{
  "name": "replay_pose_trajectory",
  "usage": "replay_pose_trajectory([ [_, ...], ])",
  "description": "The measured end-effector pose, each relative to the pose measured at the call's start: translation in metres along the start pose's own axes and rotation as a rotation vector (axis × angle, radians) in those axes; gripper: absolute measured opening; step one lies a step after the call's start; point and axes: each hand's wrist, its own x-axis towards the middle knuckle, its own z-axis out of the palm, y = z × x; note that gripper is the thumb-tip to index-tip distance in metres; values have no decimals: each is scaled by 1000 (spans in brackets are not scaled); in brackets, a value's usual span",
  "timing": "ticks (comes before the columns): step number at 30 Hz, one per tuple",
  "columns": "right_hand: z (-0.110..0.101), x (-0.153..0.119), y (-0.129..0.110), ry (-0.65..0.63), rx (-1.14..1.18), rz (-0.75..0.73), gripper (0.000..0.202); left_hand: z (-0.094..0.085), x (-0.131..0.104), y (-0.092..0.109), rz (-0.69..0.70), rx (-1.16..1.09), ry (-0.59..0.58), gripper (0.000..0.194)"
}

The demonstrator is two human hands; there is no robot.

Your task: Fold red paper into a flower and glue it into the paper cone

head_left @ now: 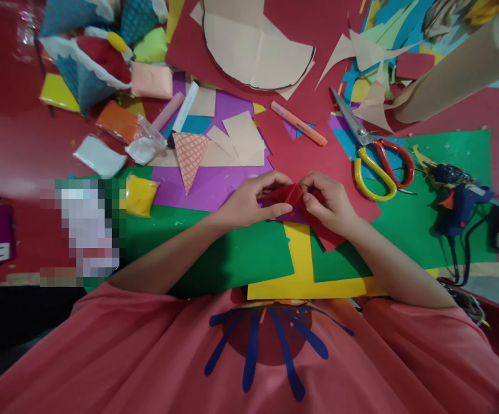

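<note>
A small folded red piece (291,194) is held between my two hands, above the middle of the table. My left hand (261,201) pinches it from the left, thumb below and fingers above. On its right edge, the fingertips of my right hand (326,198) are closed. Under and behind the hands lie sheets of red paper (318,164) and a purple sheet (219,175). A small cone-shaped paper piece with a lattice pattern (191,158) lies left of the hands. Scissors with one yellow and one red handle (363,137) rest open to the right.
A blue glue gun (459,204) with a cord sits at the right. A tall beige paper roll (456,72) stands at the back right. An orange marker (299,123), bags of coloured clay (139,195) and blue patterned cones (85,75) lie beyond my hands.
</note>
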Motion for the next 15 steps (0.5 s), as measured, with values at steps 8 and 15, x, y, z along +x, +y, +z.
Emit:
replay_pose_trajectory([
  [8, -1, 1, -1, 18, 58, 73, 8, 0, -1, -2, -17, -88, -27, 45],
  [15, -2, 0, 0, 4, 172, 144, 13, 0, -1, 0, -7, -181, -76, 46],
])
